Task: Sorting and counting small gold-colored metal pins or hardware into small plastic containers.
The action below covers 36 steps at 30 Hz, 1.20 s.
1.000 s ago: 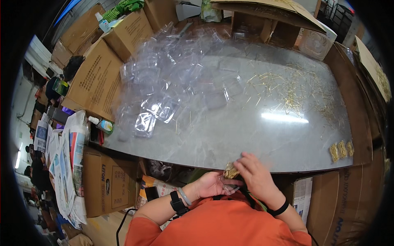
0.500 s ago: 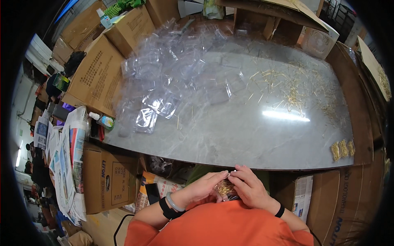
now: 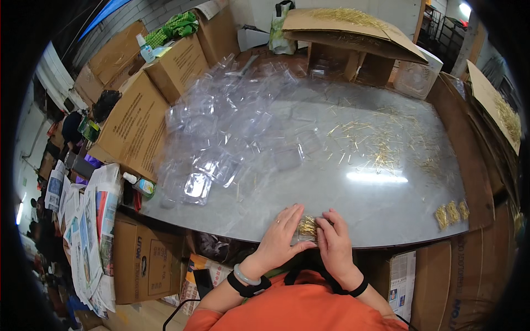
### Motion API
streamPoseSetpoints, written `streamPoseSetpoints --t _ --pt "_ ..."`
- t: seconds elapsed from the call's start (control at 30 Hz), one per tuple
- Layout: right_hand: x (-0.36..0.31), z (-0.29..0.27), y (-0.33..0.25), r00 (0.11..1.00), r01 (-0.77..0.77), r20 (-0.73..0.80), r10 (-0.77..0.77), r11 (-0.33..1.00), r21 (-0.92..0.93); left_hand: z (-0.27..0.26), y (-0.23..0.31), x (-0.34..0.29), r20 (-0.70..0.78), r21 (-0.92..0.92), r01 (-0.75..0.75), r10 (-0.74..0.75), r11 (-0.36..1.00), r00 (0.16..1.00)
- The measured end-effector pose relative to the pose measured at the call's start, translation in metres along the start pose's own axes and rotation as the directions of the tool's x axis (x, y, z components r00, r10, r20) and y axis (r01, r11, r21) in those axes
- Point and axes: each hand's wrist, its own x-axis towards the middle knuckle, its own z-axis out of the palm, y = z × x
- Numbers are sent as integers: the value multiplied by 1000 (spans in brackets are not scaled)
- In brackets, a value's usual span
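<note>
Near the front edge of the grey tabletop, a small clear plastic case of thin gold-coloured pins sits between my hands. My left hand lies along its left side, fingers long and thumb against the near end. From the right, the bent fingers of my right hand press on the case. Part of the case is hidden by the fingers. Loose gold pins are scattered over the right half of the table. On the left lies a heap of clear plastic cases.
Three small gold bundles lie at the right front corner. Cardboard boxes wall the left side, with a spray bottle beside them. A cardboard sheet bearing more pins and a white fan stand at the back.
Both hands have moved away from my body with the case of pins, from below the table edge to the tabletop. The view has tilted up slightly.
</note>
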Motion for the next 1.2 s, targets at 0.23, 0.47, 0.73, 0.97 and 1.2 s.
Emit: streamPoseSetpoints --t 0.23,0.47,0.73,0.97,1.2 --pt "2 -8 9 996 -8 87 -3 992 124 6 -1 -13 -46 184 -77 87 980 995" --pt "19 -4 -18 999 41 -14 -44 989 -143 10 2 -12 -125 95 40 -28 995 992" --pt "19 11 -6 998 19 63 -12 993 -114 15 0 -12 -177 84 18 -3 996 984" --pt "34 -12 -15 976 118 201 -89 983 -138 12 -1 -12 -179 86 9 6 996 984" --pt "37 16 -18 992 125 56 -116 973 -196 13 1 -12 -194 60 19 -7 998 981"
